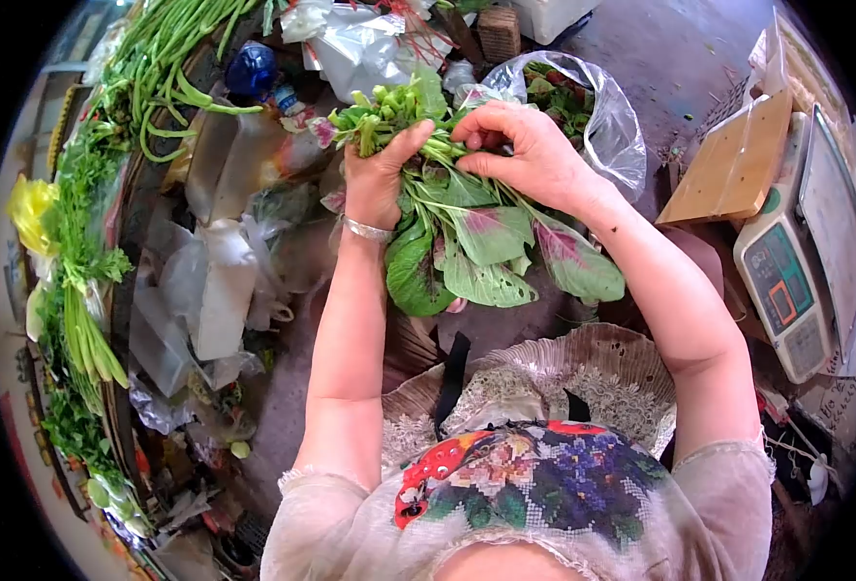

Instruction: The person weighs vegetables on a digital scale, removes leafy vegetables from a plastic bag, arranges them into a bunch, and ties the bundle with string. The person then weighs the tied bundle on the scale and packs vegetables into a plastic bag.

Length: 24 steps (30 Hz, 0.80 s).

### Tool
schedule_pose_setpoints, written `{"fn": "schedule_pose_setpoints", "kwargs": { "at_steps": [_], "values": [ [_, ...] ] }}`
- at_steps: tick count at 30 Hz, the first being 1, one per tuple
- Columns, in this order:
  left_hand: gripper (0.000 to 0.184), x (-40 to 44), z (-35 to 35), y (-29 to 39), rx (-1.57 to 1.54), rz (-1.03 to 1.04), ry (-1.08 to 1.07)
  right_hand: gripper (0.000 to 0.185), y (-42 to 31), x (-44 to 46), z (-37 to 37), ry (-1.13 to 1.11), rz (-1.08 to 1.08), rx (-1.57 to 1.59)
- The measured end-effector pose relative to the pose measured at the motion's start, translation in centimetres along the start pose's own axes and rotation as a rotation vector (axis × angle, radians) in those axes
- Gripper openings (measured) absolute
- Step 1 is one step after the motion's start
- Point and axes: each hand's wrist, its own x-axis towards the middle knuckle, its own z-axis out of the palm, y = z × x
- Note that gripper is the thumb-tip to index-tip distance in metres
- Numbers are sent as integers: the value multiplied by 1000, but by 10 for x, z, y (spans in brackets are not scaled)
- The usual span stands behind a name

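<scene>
leafy greens (491, 235), is that what you have there?

yes, a bunch of them. they are held out in front of me, past my flowery shirt (535, 474). the leaves are green, and some have pink-purple middles. one low leaf has little holes in it.

what is your left hand doing?

my left hand (378, 169) is closed around the stems, with the thumb up over them. the big leaves hang down toward me. there is a bracelet (365, 230) on that wrist.

and your right hand?

my right hand (520, 145) is just beside it, at the stems too. its fingers are bent in and its thumb is close to them. i cannot tell if the tips have a stem between them.

what is near you?

just past my right hand is a clear plastic bag (624, 131) with red and green leaves (549, 92) in it. well over to the right are a scale (786, 281) with buttons and some brown cardboard (733, 169).

and on the left?

long green beans (171, 58) up high, and a yellow bag (33, 213) near more green bunches (84, 329).
</scene>
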Motion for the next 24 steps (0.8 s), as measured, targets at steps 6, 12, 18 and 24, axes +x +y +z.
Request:
{"fn": "schedule_pose_setpoints", "kwargs": {
  "at_steps": [6,12,18,24],
  "values": [
    [35,-4,-3,0,-70,-17,-136,18,0,-1,-1,-7,6,-137],
    [38,-4,-5,5,-68,-60,-152,25,-3,0,-2,70,151,-34],
    [32,-2,1,4,-134,-107,-80,23,2,1,4,188,36,-93],
    [31,5,-9,-7,-76,-22,28,22,11,6,-7,198,168,319]
  ]
}}
